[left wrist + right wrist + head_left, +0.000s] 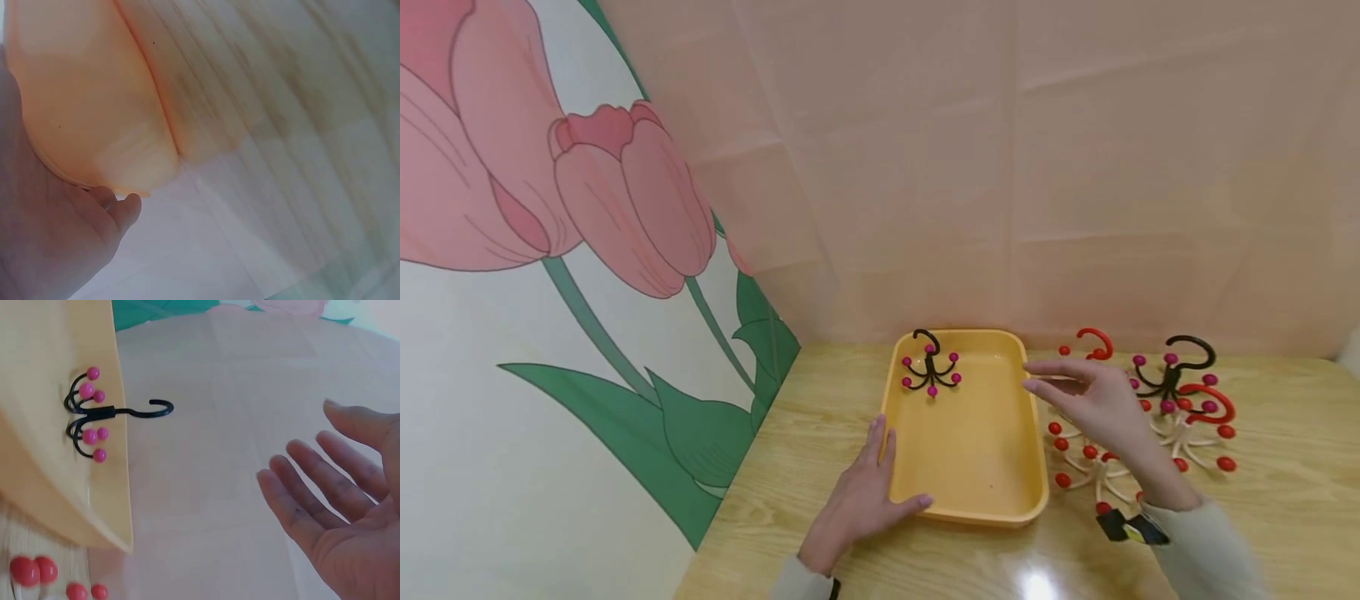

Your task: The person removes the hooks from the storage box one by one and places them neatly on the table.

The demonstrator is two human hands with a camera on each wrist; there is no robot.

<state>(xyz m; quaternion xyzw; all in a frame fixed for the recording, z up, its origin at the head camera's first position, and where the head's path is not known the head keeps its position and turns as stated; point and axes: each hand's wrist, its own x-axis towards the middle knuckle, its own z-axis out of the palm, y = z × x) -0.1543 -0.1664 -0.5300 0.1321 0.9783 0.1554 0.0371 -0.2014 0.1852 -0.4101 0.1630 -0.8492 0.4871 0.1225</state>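
Observation:
A black hook hanger with magenta ball tips [931, 367] stands in the far left part of the yellow tray [970, 450], its curved hook upward. My left hand [861, 496] rests on the tray's near left edge, fingers along the side and thumb over the front rim. In the left wrist view, fingers of that hand [62, 231] touch the rim. My right hand [1097, 400] hovers by the tray's right rim, holding nothing. Its fingers are spread and relaxed in the right wrist view [344, 500]. The black hanger [94, 414] appears there, apart from the hand.
Right of the tray, partly behind my right arm, stand another black hanger [1171, 383] and several white ones with red balls, such as one white hanger [1101, 473]. A pink cloth [887, 167] hangs behind the wooden table [760, 517]; a tulip-painted wall [467, 375] borders the left.

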